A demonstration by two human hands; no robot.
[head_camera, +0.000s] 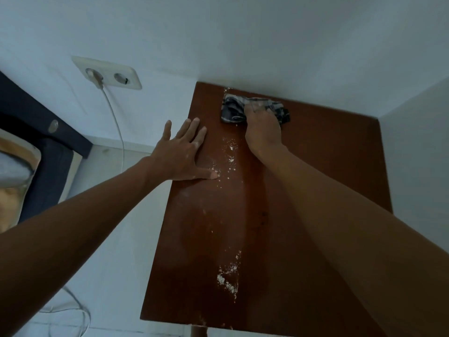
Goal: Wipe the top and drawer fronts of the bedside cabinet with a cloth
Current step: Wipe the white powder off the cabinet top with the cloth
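Bedside cabinet top (303, 239): reddish-brown wood surface, seen from above, its far edge against the white wall (267, 40) and its right side near a second white wall that meets the first in a corner. All places below are given relative to this top.

White flecks (228, 276): a scatter of crumbs or dust on the near half of the top, left of its middle, running in a loose line away from the near edge; a second scatter lies farther along the same line, about mid-depth.

Cable on the floor (80, 310): pale loops, left of the top's near corner.

Left hand (181, 152): rests flat on the left edge of the top at about mid-depth, fingers straight and spread wide, thumb tip among the farther flecks; it holds nothing. White smears show on the knuckles.

Right hand (263, 132): past mid-depth, right of the left hand, pressing down on the cloth with its fingers over the fabric; whether they curl into it cannot be told.

Cloth (233, 108): dark, patterned, bunched, lying on the top close to the far edge, left of centre, partly under the right hand.

Bed (48, 152): dark frame with a pale pillow, well left of the top.

Double wall socket (109, 74): cream, on the far wall left of the top, a plug (96, 80) in its left outlet with the pale cable hanging down.
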